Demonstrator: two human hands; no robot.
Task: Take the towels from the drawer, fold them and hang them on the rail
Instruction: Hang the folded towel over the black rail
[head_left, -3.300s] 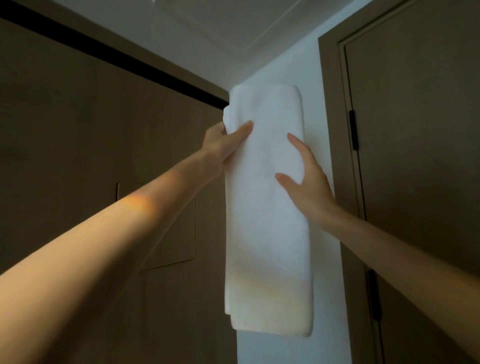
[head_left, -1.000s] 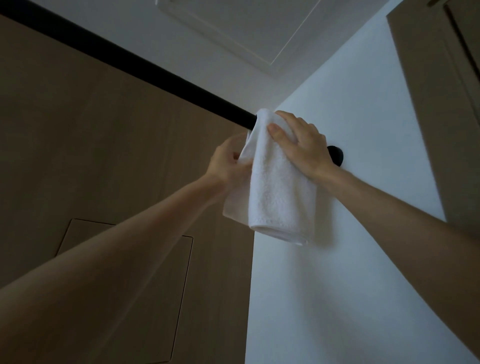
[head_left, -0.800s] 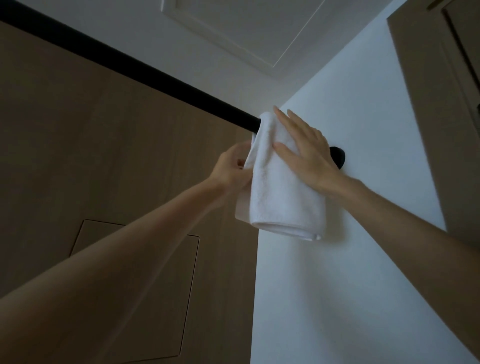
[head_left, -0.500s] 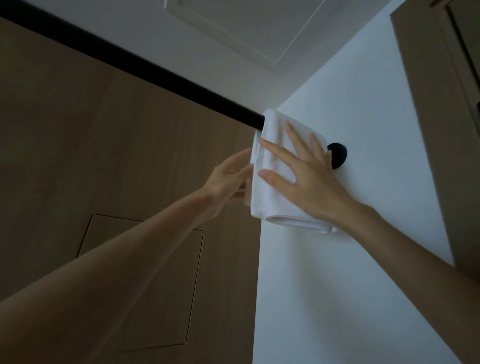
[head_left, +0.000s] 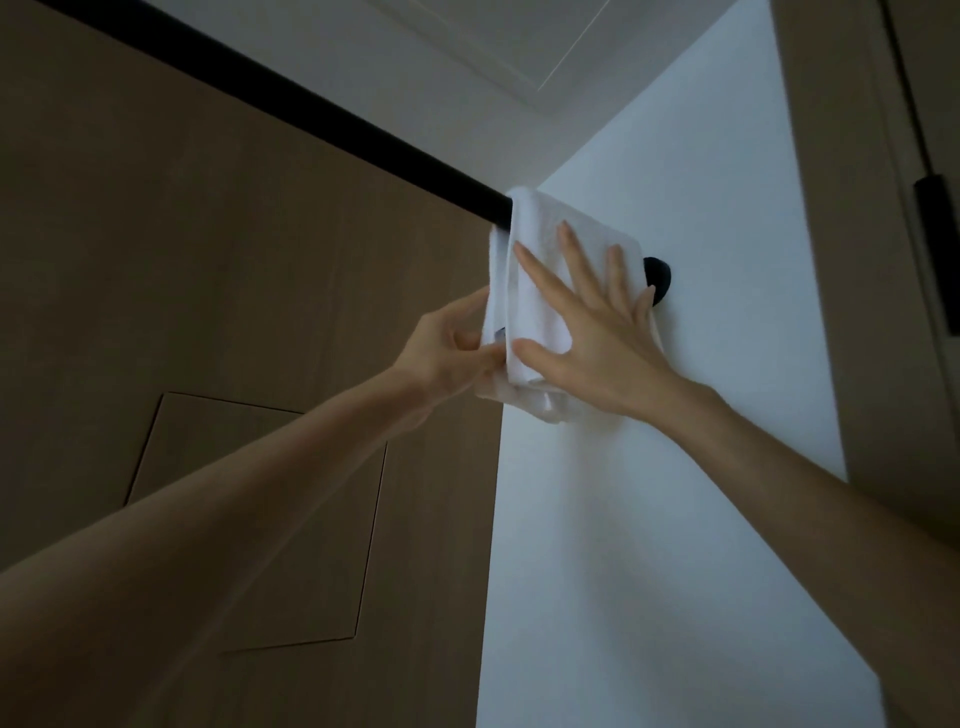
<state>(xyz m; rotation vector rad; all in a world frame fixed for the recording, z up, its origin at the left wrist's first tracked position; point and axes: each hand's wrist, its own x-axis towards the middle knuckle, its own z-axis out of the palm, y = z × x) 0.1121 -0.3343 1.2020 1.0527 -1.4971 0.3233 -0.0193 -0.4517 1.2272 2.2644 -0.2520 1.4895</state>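
High in the corner, head view: folded white towel (head_left: 540, 270) draped over the black rail (head_left: 311, 114) at its right end, just beside the round wall mount (head_left: 658, 280) on the white wall (head_left: 649, 519). Left grip (head_left: 447, 353): thumb and fingers curled, pinching the towel's left hanging edge, low down. Right grip (head_left: 597, 343): wide open, fingers spread flat, palm pressed on the towel's near face. Wood panel (head_left: 208, 260) to the left, with a square hatch (head_left: 260, 519). Black hinge (head_left: 935, 249) at far right.
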